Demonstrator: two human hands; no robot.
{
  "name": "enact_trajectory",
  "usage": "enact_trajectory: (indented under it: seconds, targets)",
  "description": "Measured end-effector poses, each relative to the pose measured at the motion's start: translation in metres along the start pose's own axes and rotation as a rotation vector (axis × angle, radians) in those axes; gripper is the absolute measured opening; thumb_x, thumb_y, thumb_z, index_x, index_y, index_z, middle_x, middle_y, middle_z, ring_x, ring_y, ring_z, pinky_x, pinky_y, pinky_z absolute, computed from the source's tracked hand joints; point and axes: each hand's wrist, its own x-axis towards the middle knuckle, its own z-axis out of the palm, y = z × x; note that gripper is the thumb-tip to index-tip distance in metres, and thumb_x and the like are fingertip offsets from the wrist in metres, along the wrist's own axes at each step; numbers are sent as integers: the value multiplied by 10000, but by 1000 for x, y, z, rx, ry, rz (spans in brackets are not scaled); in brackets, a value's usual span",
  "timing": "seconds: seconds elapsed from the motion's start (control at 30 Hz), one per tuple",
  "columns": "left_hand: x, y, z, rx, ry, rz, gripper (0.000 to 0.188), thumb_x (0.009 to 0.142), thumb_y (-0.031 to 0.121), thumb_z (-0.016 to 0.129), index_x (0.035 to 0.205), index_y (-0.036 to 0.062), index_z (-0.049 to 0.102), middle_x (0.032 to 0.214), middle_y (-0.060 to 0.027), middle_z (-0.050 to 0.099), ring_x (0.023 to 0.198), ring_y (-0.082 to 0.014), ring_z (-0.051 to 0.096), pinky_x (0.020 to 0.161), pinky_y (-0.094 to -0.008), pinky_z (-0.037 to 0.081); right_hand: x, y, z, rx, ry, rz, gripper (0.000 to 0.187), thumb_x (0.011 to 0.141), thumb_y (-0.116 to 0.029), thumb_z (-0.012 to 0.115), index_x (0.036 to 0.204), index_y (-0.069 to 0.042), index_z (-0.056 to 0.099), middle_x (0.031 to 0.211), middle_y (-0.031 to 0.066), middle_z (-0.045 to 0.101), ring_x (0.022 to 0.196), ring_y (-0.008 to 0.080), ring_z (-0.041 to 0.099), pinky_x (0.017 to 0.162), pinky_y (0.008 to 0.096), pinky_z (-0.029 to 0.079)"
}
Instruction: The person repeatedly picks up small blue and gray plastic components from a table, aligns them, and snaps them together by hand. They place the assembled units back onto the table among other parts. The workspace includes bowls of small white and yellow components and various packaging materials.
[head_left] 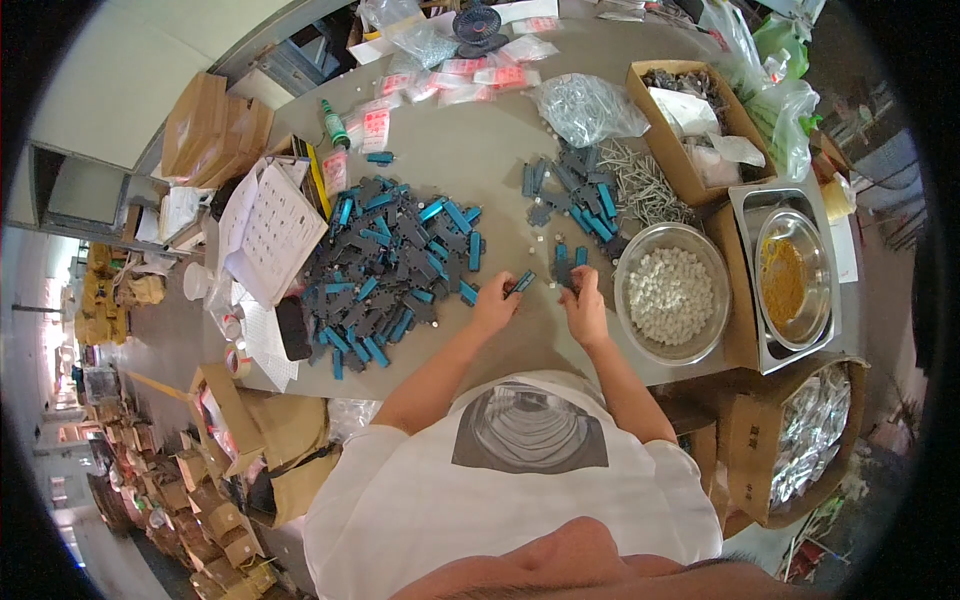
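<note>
My left hand (494, 305) is closed on a small dark grey and blue plastic part (522, 282), held tilted above the table. To its right, my right hand (586, 304) has its fingers pinched together; what they hold, if anything, is hidden. Just beyond those fingertips lie a few more blue and grey plastic parts (562, 256). A large heap of the same parts (385, 255) spreads to the left of my hands. A metal bowl of small white pieces (668, 358) stands right beside my right hand.
Long metal screws (640, 180) lie beyond the bowl, near more parts (596, 205). A cardboard box (643, 88) and a steel tray holding a bowl of yellowish pieces (822, 330) stand at the right. Papers (280, 225), a phone (293, 328) and a green bottle (333, 125) are leftward.
</note>
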Motion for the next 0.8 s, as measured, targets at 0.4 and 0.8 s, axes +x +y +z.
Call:
enact_trajectory:
  seconds: [0.4, 0.8]
  targets:
    - [-52, 1, -22, -932, -153, -214, 228, 943, 189, 508, 1065, 5, 569, 981, -73, 620, 825, -133, 623, 716, -262, 539, -22, -15, 3, 159, -371, 39, 109, 845, -62, 598, 933, 2, 610, 688, 80, 607, 613, 132, 583, 588, 284, 464]
    - [-64, 18, -18, -898, -181, -167, 241, 936, 194, 518, 1060, -3, 577, 1010, -91, 631, 869, -151, 637, 744, -275, 544, -27, -20, 3, -25, -140, -279, 105, 787, -11, 641, 893, -16, 638, 880, 124, 542, 677, 241, 588, 616, 337, 480]
